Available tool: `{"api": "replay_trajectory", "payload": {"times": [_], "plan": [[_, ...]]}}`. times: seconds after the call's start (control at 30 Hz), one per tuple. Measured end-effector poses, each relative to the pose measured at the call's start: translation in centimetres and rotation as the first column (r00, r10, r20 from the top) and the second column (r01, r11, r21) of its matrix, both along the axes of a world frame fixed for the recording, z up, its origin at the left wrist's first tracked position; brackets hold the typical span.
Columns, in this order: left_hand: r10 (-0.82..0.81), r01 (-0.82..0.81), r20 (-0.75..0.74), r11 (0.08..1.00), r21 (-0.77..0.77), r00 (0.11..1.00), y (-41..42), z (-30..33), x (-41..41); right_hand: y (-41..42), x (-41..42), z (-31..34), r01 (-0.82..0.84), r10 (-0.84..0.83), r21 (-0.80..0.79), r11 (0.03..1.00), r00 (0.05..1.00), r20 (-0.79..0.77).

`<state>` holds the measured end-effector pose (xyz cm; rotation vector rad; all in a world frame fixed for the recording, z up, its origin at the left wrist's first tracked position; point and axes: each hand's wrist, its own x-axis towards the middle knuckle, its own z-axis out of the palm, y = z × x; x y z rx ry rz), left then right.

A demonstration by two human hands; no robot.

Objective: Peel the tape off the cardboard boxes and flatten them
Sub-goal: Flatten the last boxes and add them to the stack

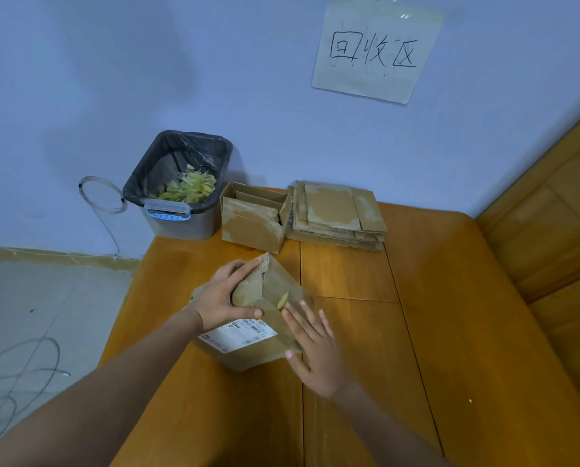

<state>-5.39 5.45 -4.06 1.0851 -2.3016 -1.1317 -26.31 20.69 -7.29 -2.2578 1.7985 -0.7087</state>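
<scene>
Left hand grips the tilted box at the desk's near-left, right hand lies open-fingered beside a lifted tape scrap; risk: tape tears short, or the box slips off its edge.

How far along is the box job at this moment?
Done: a stack of flattened brown cardboard by the wall, yellowish tape scraps in the black-lined grey bin. In hand: left hand grips the labelled brown cardboard box, right hand open on it. Left: that box and the open small brown box.
</scene>
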Motion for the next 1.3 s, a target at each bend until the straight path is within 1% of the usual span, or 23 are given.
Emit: {"api": "replay_trajectory", "payload": {"times": [0.07, 0.13, 0.23, 0.3, 0.33, 0.5, 0.6, 0.67, 0.73, 0.8, 0.9, 0.97, 1.07, 1.13, 1.2, 1.3], "plan": [[-0.03, 0.031, 0.029, 0.999, -0.03, 0.999, 0.3, 0.1, -0.2, -0.2, 0.1, 1.1, 0.067, -0.064, -0.04, 0.997, 0.996, 0.055], [-0.043, 0.046, 0.055, 0.997, -0.068, 0.998, 0.8, 0.2, -0.8, -0.9, 0.6, 2.3, 0.139, -0.132, -0.041, 0.989, 0.982, 0.136], [-0.029, 0.037, 0.081, 0.995, -0.092, 0.996, 1.2, 0.5, -1.2, -2.0, 1.1, 3.1, 0.11, -0.115, 0.041, 0.993, 0.979, 0.169], [-0.007, 0.013, 0.06, 0.996, -0.086, 0.998, 1.4, 0.5, -1.0, -2.5, 1.4, 2.9, 0.1, -0.109, 0.061, 0.993, 0.979, 0.17], [-0.002, 0.007, 0.053, 0.997, -0.083, 0.999, 1.4, 0.5, -0.8, -2.7, 1.8, 2.8, 0.109, -0.117, 0.054, 0.993, 0.977, 0.176], [-0.013, 0.021, 0.076, 0.993, -0.114, 0.997, 1.6, 0.4, -0.4, -3.5, 2.6, 3.2, 0.208, -0.194, -0.012, 0.978, 0.931, 0.31], [0.004, -0.001, 0.047, 0.997, -0.073, 0.999, 1.6, 0.7, -0.3, -4.1, 2.2, 3.9, 0.275, -0.25, -0.037, 0.961, 0.916, 0.313], [0.011, -0.005, 0.067, 0.997, -0.081, 0.998, 1.3, 1.2, -0.4, -4.6, 1.9, 4.5, 0.324, -0.295, -0.055, 0.944, 0.908, 0.296], [0.008, 0.018, 0.166, 0.988, -0.155, 0.986, 0.6, 1.7, -0.4, -5.1, 1.6, 4.9, 0.374, -0.335, -0.096, 0.923, 0.899, 0.281], [-0.004, 0.078, 0.314, 0.972, -0.223, 0.95, -0.1, 2.1, -0.6, -5.6, 1.5, 5.0, 0.416, -0.376, -0.116, 0.902, 0.888, 0.265], [-0.026, 0.195, 0.514, 0.941, -0.277, 0.857, -1.1, 2.3, -0.7, -6.4, 1.5, 5.1, 0.436, -0.407, -0.104, 0.894, 0.886, 0.223], [-0.044, 0.276, 0.608, 0.916, -0.293, 0.792, -1.9, 2.3, -0.6, -6.9, 1.4, 5.1, 0.417, -0.397, -0.112, 0.902, 0.903, 0.165], [-0.053, 0.348, 0.689, 0.889, -0.297, 0.723, -3.1, 2.6, -0.7, -7.9, 1.2, 5.2, 0.372, -0.364, -0.16, 0.914, 0.928, 0.077], [-0.042, 0.365, 0.715, 0.88, -0.305, 0.698, -3.9, 2.7, -0.9, -8.5, 1.2, 5.2, 0.365, -0.36, -0.172, 0.915, 0.931, 0.061], [-0.032, 0.371, 0.726, 0.875, -0.312, 0.687, -4.9, 2.9, -1.1, -9.2, 1.1, 5.2, 0.379, -0.37, -0.168, 0.91, 0.925, 0.082], [-0.016, 0.376, 0.736, 0.867, -0.327, 0.676, -6.5, 3.0, -1.1, -10.6, 0.9, 5.3, 0.415, -0.399, -0.1, 0.904, 0.906, 0.143]]}}
